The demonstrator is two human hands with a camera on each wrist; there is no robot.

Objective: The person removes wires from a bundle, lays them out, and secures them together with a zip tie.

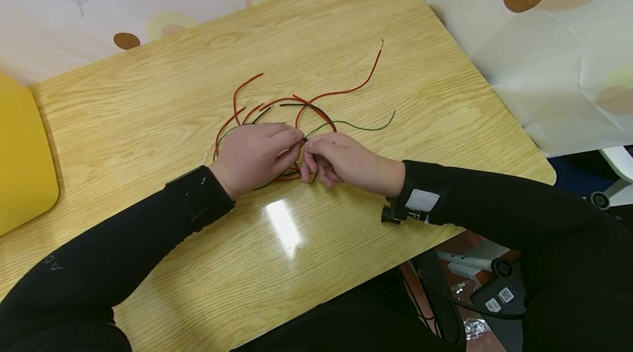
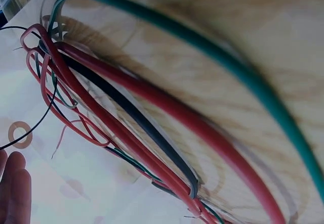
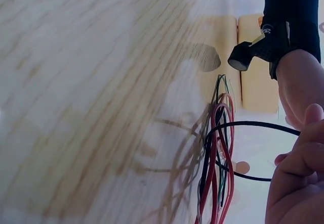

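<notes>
Wooden table (image 1: 148, 116), pale oak grain, glossy; a light glare sits on it near the person's front edge. Patterned curtain (image 1: 559, 39) hangs behind and to the right; a yellow object (image 1: 22, 160) lies at the left margin.

Mid-table lies a loose bundle of wires (image 1: 292, 110), red, green and black, looped over one another. The tangle sits on the far side of both hands, spreading away from the person. One long red wire (image 1: 363, 80) runs off up and to the right, its bare tip well apart from the hands. A green wire (image 1: 366, 127) trails right, just beyond the right knuckles. The long axis of the bundle runs roughly left to right across the table, crosswise to the forearms.

Both hands meet at the near edge of the tangle, fingertips touching. Left hand (image 1: 254, 154): fingers curled, pinching a dark strand at the meeting point. Right hand (image 1: 341, 160): fingers bent under, thumb and forefinger closed on the same spot. Neither hand is nearer; they share the grip.

From the right wrist view, a thin black wire (image 3: 253, 125) arcs out from the bundle to the right hand's fingers (image 3: 298, 168). The left wrist view shows thick red, dark and green strands close up, blurred.
</notes>
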